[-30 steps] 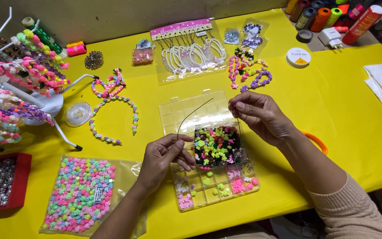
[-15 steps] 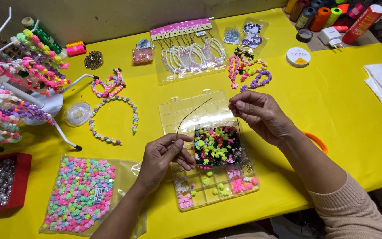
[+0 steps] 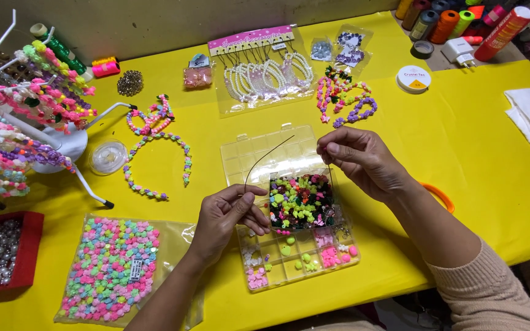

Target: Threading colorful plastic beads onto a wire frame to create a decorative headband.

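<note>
Your left hand (image 3: pixel 228 214) pinching lower end of thin dark wire (image 3: pixel 265 156), right hand (image 3: pixel 360 159) closing fingertips, probably on bead, too small to confirm. Wire arching over clear compartment box (image 3: pixel 277 153) on yellow tabletop (image 3: pixel 461 159). Wire looking light, springy, slippery; beads (image 3: pixel 299 202) tiny. Keeping grip close to tip.

A bright yellow cloth (image 3: pixel 473 184) covers the table beneath a drab wall (image 3: pixel 154 24).
</note>
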